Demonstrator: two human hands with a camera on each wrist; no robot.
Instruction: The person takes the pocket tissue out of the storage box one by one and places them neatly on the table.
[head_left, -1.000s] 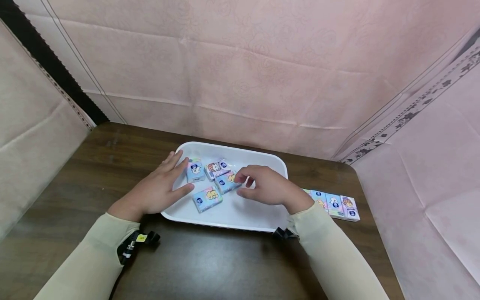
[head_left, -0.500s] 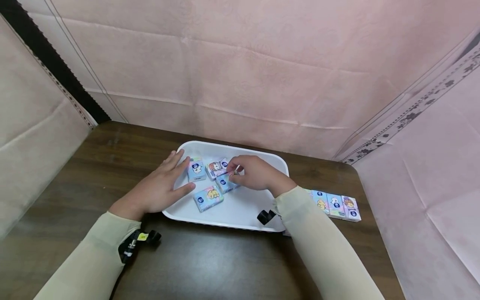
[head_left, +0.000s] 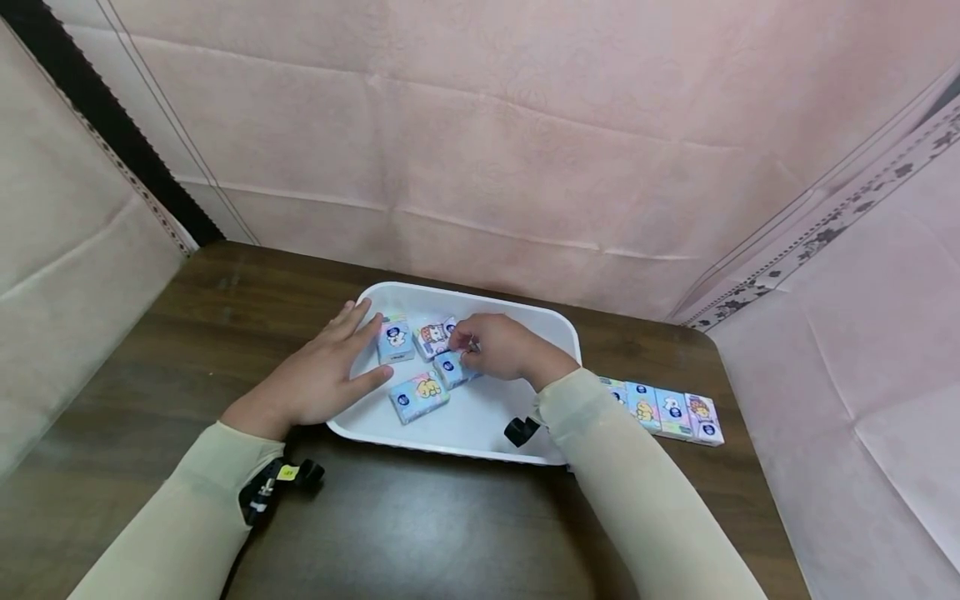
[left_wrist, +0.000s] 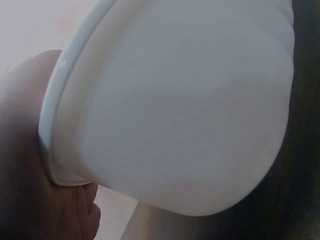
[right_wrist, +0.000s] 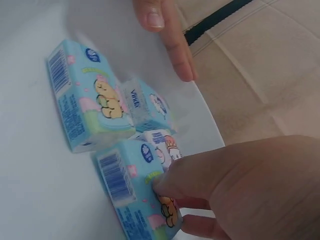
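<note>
In the head view a white tray [head_left: 480, 421] on the table holds several small Vinda tissue packs. My left hand [head_left: 311, 379] rests with straight, spread fingers over the tray's left rim. Beside those fingers lies a blue tissue pack [head_left: 395, 340], with another blue pack [head_left: 418, 397] nearer me. My right hand [head_left: 501, 346] bends its fingers over a middle blue pack [right_wrist: 132, 187]. In the right wrist view its thumb touches that pack's face. A pink-and-white pack [head_left: 432, 339] lies against its far side, near the fingertips. Whether the fingers pinch either pack is hidden.
A row of several tissue packs [head_left: 673, 414] lies on the dark wooden table [head_left: 405, 525] right of the tray, partly behind the right sleeve [head_left: 622, 467]. Pale pink cloth [head_left: 480, 167] hangs behind the table and at both sides.
My right hand has moved left and slightly away from me, bringing its fingertips to the edge between the middle blue pack and the pink-and-white one. The left hand has stayed in place.
</note>
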